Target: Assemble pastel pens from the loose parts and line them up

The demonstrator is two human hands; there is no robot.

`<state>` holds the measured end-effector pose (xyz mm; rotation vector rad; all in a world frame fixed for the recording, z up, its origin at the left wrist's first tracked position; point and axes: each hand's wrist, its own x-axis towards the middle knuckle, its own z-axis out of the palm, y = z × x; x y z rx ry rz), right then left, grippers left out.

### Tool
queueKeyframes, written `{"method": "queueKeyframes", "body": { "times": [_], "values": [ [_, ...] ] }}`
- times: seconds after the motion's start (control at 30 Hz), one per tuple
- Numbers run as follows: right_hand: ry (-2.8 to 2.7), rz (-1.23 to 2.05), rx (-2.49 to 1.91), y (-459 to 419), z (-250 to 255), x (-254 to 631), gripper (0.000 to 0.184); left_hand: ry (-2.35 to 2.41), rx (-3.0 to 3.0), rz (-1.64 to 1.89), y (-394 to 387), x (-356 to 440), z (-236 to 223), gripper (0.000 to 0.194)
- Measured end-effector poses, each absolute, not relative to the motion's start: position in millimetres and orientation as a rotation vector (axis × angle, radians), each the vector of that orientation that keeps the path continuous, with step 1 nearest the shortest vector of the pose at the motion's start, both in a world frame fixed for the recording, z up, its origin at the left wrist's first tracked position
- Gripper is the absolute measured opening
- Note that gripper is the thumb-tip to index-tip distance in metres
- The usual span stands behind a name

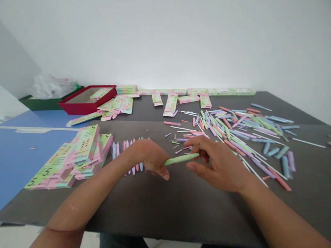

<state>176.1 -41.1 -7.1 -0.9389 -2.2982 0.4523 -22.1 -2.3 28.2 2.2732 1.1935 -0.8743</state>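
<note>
Green pen (181, 159), held over the near part of the dark table (161, 212), lies almost level between two hands. The left hand (155, 159) seems to pinch one end with thumb and fingers; the right hand (212, 160) has thumb and forefinger spread about the other end, and I cannot tell whether a further finger presses on it. Should the left pinch slacken while the right has no firm hold, the pen could drop and roll. At nine o'clock from it, the row of pens (133, 169) passes beneath the left wrist, so a lowered forearm might knock it askew. At three o'clock, the loose pen parts (234, 147) lie crossed; a brush of the right knuckles could scatter some. Farther out, toward ten, the stacked boxes (85, 145) sit unevenly and might slide if bumped. Beyond, the red tray (79, 107) at ten and the small carton (170, 105) at twelve look safely distant.
</note>
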Motion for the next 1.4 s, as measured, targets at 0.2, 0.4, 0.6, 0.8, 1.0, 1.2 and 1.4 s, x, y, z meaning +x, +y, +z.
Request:
{"method": "queueKeyframes", "body": {
  "times": [0.2, 0.4, 0.6, 0.8, 1.0, 1.2, 1.4],
  "values": [
    [-2.322, 0.436, -0.893, -42.3, -10.4, 166.3, 0.015, 1.201, 2.250, -0.995, -2.4, -25.1, 29.3, 0.032],
    [-2.231, 0.560, -0.856, -41.7, -18.8, 160.6, 0.020, 1.149, 2.182, -1.003, 2.0, -30.6, 25.8, 0.023],
    [-2.163, 0.703, -0.803, -46.5, -20.8, 155.8, 0.044, 1.122, 2.126, -0.952, 5.2, -37.9, 21.0, 0.020],
    [-2.143, 0.692, -0.800, -46.9, -25.0, 152.5, 0.025, 1.144, 2.102, -0.900, 4.5, -39.0, 22.0, 0.014],
    [-2.007, 0.803, -0.774, -46.2, -32.6, 147.0, 0.031, 1.160, 2.129, -0.916, 5.7, -39.6, 23.2, 0.018],
    [-1.885, 0.956, -0.737, -46.7, -38.4, 142.8, 0.049, 1.159, 2.145, -0.959, 4.1, -36.9, 28.9, 0.023],
    [-1.894, 0.879, -0.806, -46.8, -39.6, 142.5, 0.017, 1.187, 2.230, -0.952, -0.2, -32.0, 30.3, 0.025]
  ]
}}
